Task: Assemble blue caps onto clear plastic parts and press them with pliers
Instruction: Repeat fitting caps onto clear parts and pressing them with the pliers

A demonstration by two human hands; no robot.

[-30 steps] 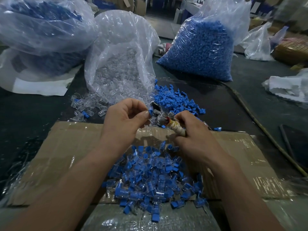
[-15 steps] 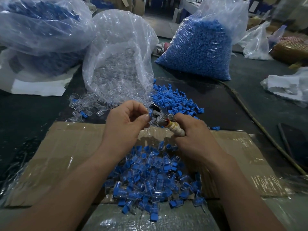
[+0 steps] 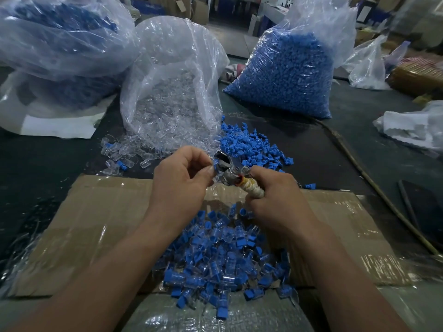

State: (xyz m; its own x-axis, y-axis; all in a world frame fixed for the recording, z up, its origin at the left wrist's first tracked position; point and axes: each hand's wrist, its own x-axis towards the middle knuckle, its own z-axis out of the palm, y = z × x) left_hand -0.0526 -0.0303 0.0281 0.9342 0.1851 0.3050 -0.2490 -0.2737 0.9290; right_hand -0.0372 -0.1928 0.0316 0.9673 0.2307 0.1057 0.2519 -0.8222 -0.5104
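My left hand (image 3: 184, 178) pinches a small clear part with a blue cap (image 3: 215, 167) between thumb and fingers, held at the metal jaws of the pliers (image 3: 230, 174). My right hand (image 3: 275, 200) grips the pliers by their tape-wrapped handle (image 3: 254, 190). Below my hands a heap of assembled capped parts (image 3: 223, 257) lies on a taped cardboard sheet (image 3: 100, 226). Loose blue caps (image 3: 249, 147) are piled just beyond the pliers. Loose clear parts (image 3: 124, 154) spill from an open bag (image 3: 167, 92) to the left.
A full bag of blue caps (image 3: 285, 75) stands at the back right. Another large bag (image 3: 62, 44) fills the back left. A thin cable (image 3: 374, 188) runs along the dark table on the right, near a dark flat object (image 3: 424, 207). White plastic (image 3: 412, 128) lies far right.
Both hands have stayed nearly in place, the left hand still holding the part at the pliers' jaws. The view has shifted only slightly.
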